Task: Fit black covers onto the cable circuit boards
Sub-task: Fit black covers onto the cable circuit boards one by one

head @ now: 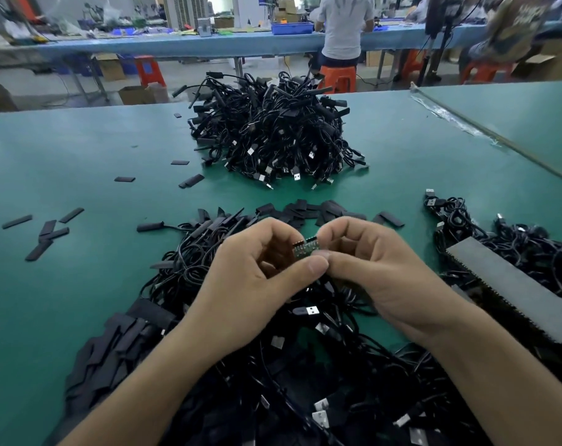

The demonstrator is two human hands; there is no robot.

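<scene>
A small green circuit board with black pins is held between both hands above the near cable pile. My left hand pinches it from the left with thumb and curled fingers. My right hand pinches it from the right, thumb tips almost meeting. Whether a cover sits on the board is hidden by the fingers. Loose flat black covers lie in a row just beyond the hands, and more are stacked at the near left. Black USB cables lie tangled under my wrists.
A big heap of covered cables sits mid-table on the green mat. Scattered covers lie left. A grey foam strip rests on another cable pile at right. A person sits at a far blue bench.
</scene>
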